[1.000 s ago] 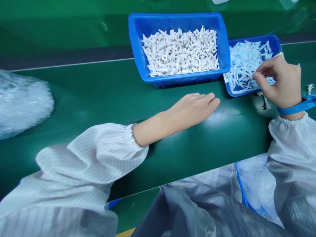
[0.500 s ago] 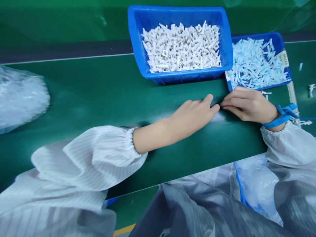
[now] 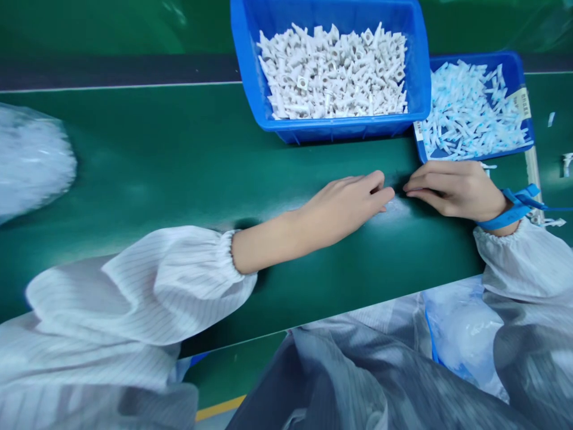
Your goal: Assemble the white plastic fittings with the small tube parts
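My left hand (image 3: 351, 206) hovers over the green bench top (image 3: 179, 173), thumb and fingers curled in toward one another. Whatever it may hold is hidden under the fingers. Facing it across a small gap, my right hand (image 3: 452, 188) pinches its fingertips together, and anything between them is too small or covered to make out. A blue wrist strap (image 3: 505, 218) circles the right wrist. Just behind that hand lies a shallow blue tray (image 3: 425, 152) of small clear-and-light-blue plastic pieces (image 3: 465, 113). Farther back, a deeper blue bin (image 3: 344, 128) holds many small white plastic parts (image 3: 331, 74).
A clear plastic bag (image 3: 33, 158) full of white pieces lies at the far left. Loose white parts (image 3: 567, 164) are scattered at the right. Below the bench's front edge, another plastic bag (image 3: 465, 328) rests near my lap.
My hands have drawn slightly apart, the left one shifting a little left. Bin and bag sit somewhat higher in the picture as the view has tilted.
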A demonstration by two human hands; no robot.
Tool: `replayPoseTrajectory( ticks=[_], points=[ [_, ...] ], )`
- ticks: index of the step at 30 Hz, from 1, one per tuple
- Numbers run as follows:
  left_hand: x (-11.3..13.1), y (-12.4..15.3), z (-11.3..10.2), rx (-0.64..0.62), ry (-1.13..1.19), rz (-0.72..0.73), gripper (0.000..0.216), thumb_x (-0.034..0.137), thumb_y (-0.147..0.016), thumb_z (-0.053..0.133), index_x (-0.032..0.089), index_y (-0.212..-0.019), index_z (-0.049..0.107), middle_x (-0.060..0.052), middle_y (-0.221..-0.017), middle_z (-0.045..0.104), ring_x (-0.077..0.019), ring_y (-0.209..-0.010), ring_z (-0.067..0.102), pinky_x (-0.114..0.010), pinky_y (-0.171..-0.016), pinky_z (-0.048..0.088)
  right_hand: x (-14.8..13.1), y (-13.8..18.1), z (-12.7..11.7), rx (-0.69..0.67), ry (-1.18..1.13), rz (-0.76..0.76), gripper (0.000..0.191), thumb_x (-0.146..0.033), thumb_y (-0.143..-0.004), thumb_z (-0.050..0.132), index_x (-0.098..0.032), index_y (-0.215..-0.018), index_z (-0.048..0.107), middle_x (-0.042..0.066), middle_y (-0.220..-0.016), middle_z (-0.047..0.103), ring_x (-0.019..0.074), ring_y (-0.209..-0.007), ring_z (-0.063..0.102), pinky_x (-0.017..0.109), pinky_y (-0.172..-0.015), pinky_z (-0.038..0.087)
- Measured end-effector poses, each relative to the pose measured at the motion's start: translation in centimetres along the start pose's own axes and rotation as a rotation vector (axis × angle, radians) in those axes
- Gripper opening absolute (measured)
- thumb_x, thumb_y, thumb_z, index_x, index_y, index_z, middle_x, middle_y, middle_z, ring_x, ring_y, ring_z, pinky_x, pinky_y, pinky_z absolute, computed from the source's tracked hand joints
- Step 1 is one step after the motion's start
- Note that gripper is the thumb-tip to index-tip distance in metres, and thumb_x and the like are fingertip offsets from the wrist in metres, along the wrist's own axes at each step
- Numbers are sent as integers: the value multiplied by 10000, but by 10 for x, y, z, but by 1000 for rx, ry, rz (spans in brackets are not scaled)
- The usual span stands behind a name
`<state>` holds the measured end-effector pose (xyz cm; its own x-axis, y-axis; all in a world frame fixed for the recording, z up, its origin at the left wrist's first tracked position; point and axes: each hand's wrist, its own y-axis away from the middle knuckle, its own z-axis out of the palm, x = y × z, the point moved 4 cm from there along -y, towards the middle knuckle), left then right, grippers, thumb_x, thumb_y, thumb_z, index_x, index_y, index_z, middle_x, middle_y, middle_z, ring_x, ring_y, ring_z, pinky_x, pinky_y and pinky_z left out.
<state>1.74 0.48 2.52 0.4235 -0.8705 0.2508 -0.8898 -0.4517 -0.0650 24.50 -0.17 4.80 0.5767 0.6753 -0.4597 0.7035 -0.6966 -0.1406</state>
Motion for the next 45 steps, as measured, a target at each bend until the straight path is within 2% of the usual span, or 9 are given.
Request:
replayPoseTrajectory(
  ticks=[5, 12, 17, 22, 27, 33, 37, 40, 45],
  points=[
    [-1, 2, 11, 145, -12, 61, 296, 146, -1216, 475, 205, -1275, 758, -73, -1273, 816, -193, -966, 725, -352, -840, 442, -4, -1, 2, -5, -16, -24, 258, -319, -1201, 625, -271, -1199, 878, 61, -1173, 873, 212, -1021, 846, 340, -941, 700],
    [-6, 1, 16, 244, 129, 63, 518, 338, -1298, 277, 193, -1243, 772, -75, -1243, 861, -199, -1100, 719, -347, -900, 422, -10, -3, 1, -8, -115, -16, 228, -337, -1196, 656, -286, -1179, 878, 45, -1110, 881, 202, -966, 846, 323, -923, 698],
    [-13, -1, 22, 276, 236, -34, 404, 290, -1270, 381, 208, -1207, 771, -115, -1442, 784, -249, -1367, 675, -376, -1037, 460, -13, -4, 7, -26, -137, -20, 251, -365, -1207, 639, -287, -1182, 876, 46, -1110, 881, 202, -975, 849, 322, -924, 698],
    [-15, -4, 23, 227, 269, -75, 370, 256, -1243, 412, 208, -1154, 768, -122, -1406, 753, -260, -1243, 662, -398, -1010, 475, -13, -5, 9, 12, -97, 32, 242, -384, -1198, 656, -302, -1166, 882, 39, -1087, 877, 199, -927, 833, 330, -892, 690],
    [-13, -6, 21, 206, 249, -68, 387, 261, -1246, 401, 181, -1160, 769, -157, -1387, 752, -301, -1260, 676, -424, -1025, 485, -13, -5, 5, 67, -69, -3, 216, -368, -1188, 683, -288, -1136, 876, 36, -1058, 879, 187, -874, 827, 307, -832, 683],
    [-14, -3, 15, 234, 294, -71, 365, 281, -1240, 446, 194, -1459, 725, -172, -1403, 754, -314, -1253, 705, -427, -1040, 491, -7, -2, -3, 100, -24, 72, 207, -396, -1169, 713, -305, -1110, 889, 34, -1048, 887, 207, -887, 847, 329, -852, 714],
    [-15, -3, 15, 221, 310, -67, 399, 400, -1248, 487, 218, -1514, 723, -154, -1386, 763, -308, -1231, 712, -410, -1035, 476, -8, -2, -2, 74, -54, 52, 206, -362, -1169, 702, -322, -1163, 904, 30, -1111, 896, 219, -958, 866, 351, -917, 734],
    [-16, -8, 17, 160, 322, -61, 380, 439, -1233, 554, 235, -1457, 785, -126, -1288, 789, -305, -1196, 707, -404, -1013, 454, -9, -4, -1, 64, -66, 45, 208, -338, -1166, 703, -336, -1191, 910, 24, -1124, 901, 223, -963, 872, 360, -931, 739],
    [-17, -18, 15, 96, 387, -96, 309, 369, -1226, 591, 258, -1315, 865, -82, -1149, 809, -283, -1152, 701, -402, -986, 413, -14, -5, 0, 88, -75, 7, 197, -292, -1158, 718, -343, -1178, 907, 3, -1125, 905, 208, -931, 870, 340, -893, 730]
  ],
)
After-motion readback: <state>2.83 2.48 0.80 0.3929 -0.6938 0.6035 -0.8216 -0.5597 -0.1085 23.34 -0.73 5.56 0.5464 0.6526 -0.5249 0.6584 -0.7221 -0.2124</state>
